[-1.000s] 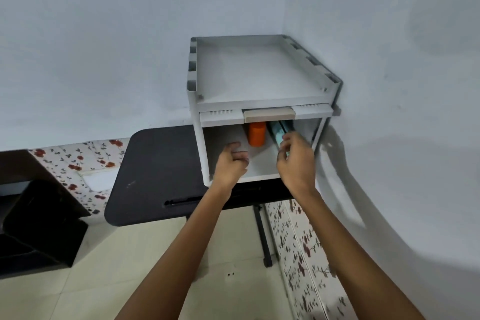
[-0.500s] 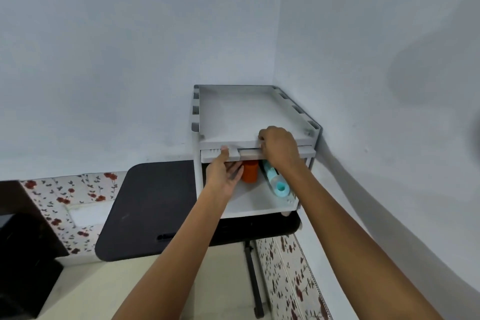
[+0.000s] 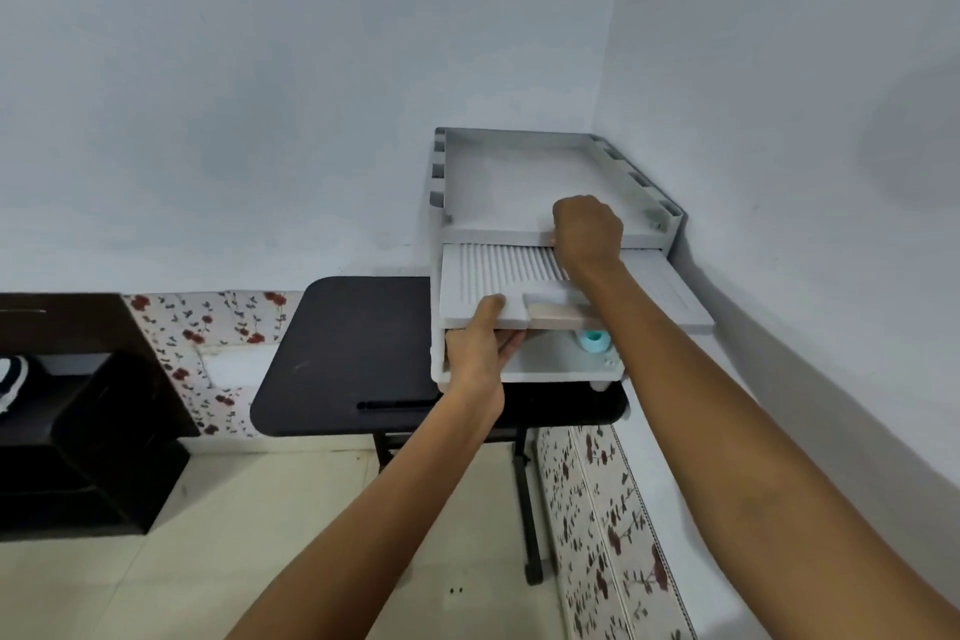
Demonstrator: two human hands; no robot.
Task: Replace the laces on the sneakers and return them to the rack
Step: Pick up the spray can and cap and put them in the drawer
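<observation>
A white shelf unit stands on a black table in the corner of a pale room, just right of centre. A ribbed white drawer sticks out from under its top tray toward the viewer, with a tan handle at its front edge.

The two hands are apart. The left hand, reaching in from 6 o'clock, pinches the drawer's front edge to the left of the handle, thumb on top and fingers beneath. The right hand, coming from 4 o'clock, sits at 12 o'clock of the drawer with its fingers curled over the top tray's front lip.

A pale blue bottle lies on the lower shelf beneath the drawer.

Far out at 9 o'clock, at the picture's edge, part of a black-and-white sneaker rests in a dark rack, well apart from both hands.
</observation>
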